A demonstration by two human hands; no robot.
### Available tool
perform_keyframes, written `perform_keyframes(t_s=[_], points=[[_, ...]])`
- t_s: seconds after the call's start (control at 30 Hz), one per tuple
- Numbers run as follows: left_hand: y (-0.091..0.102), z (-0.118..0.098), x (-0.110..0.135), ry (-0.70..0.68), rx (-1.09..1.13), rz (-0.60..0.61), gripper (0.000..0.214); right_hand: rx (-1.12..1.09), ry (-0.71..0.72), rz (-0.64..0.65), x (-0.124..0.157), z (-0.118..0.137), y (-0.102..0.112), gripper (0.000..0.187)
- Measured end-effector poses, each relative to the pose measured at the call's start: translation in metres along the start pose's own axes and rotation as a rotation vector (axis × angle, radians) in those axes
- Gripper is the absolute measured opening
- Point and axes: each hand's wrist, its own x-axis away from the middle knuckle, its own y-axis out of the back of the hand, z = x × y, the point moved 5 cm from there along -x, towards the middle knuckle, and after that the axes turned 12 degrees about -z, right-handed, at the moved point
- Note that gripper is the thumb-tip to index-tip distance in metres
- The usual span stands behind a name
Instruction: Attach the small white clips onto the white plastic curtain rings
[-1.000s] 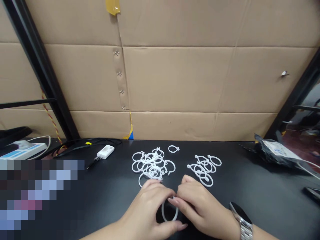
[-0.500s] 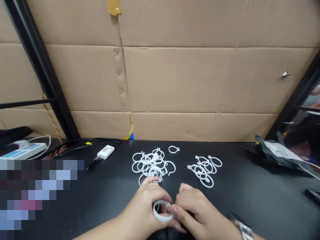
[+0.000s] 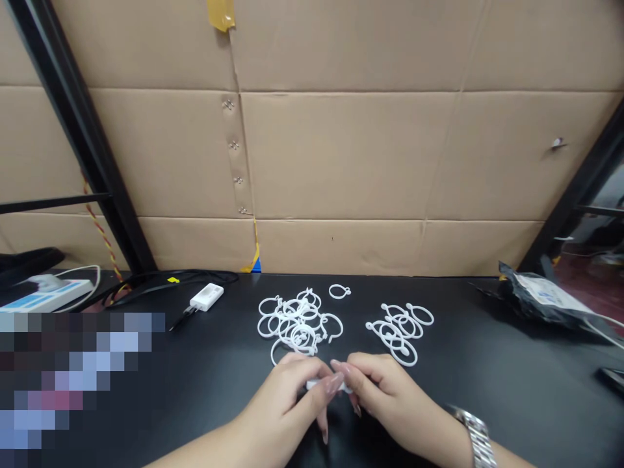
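Observation:
Between my two hands is a white plastic ring (image 3: pixel 312 385), mostly hidden by the fingers, with only a small part of its edge showing. My left hand (image 3: pixel 299 393) pinches it from the left, thumb lying across the front. From the right, the thumb and fingertips of my right hand (image 3: pixel 377 390) close on its other side. Just beyond my left hand lies a heap of white curtain rings (image 3: pixel 287 318) with small eyelets, one of them gaping apart. A smaller group of such rings (image 3: pixel 402 328) rests beyond my right hand.
One single ring (image 3: pixel 338 291) lies behind the heap. On the black table are a white adapter (image 3: pixel 207 297) and cables at left, a power strip (image 3: pixel 46 296) farther left, and a dark plastic bag (image 3: pixel 546 292) at right. A cardboard wall (image 3: pixel 336 156) stands behind.
Both hands have moved slightly away from me, and the ring has turned from face-up view to nearly edge-on, now mostly covered by fingers. The rings on the table have not moved.

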Motion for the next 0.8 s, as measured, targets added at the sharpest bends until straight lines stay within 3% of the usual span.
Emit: perform_keyframes(t_s=[0.13, 0.27, 0.8], points=[[-0.005, 0.002, 0.0, 0.09, 0.195, 0.022, 0.038, -0.182, -0.105, -0.005, -0.002, -0.007, -0.002, 0.049], [-0.006, 0.004, 0.0, 0.115, 0.245, 0.021, 0.035, -0.329, -0.188, -0.002, -0.004, -0.013, -0.005, 0.049], [-0.015, 0.009, 0.006, 0.101, 0.318, 0.138, 0.043, -0.31, -0.115, -0.028, 0.001, -0.008, -0.003, 0.049]])
